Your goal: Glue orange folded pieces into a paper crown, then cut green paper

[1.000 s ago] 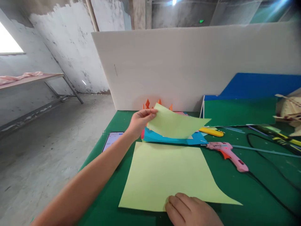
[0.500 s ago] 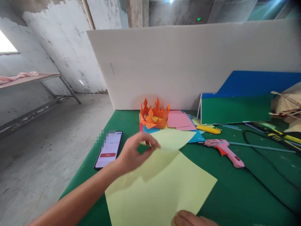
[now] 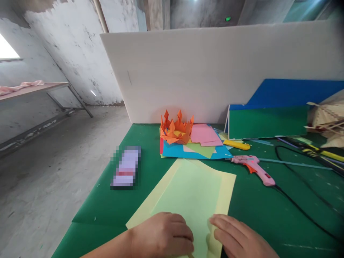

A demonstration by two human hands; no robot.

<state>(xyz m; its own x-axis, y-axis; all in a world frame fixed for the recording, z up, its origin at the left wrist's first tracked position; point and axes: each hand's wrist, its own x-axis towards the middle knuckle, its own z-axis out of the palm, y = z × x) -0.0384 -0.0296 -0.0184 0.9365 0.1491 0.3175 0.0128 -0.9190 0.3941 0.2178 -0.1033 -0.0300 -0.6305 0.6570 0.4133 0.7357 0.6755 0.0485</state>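
A pale yellow paper sheet (image 3: pixel 228 186) lies at an angle on the green table in front of me. On top of it is a smaller pale green paper sheet (image 3: pixel 190 193), with a yellow margin showing at the left and right. My left hand (image 3: pixel 165 234) is closed, fingers curled at the near part of the sheets, its thumb hidden. My right hand (image 3: pixel 238 233) grips the yellow sheet's right edge, fingers together and tips over the paper. The paper ripples slightly beside those fingertips. The sheets' near edges are mostly hidden or out of view.
An orange folded-paper crown (image 3: pixel 177 130) stands on coloured papers (image 3: pixel 196 154) at the back. A pink glue gun (image 3: pixel 254 168) with a black cord lies right, near a yellow cutter (image 3: pixel 236 144). A phone (image 3: pixel 126 168) lies left. A white board (image 3: pixel 188 71) stands behind.
My left hand has come back toward me from the far side of the paper. The upper sheet, raised before, now lies flat on the yellow one. My right hand has moved further into view.
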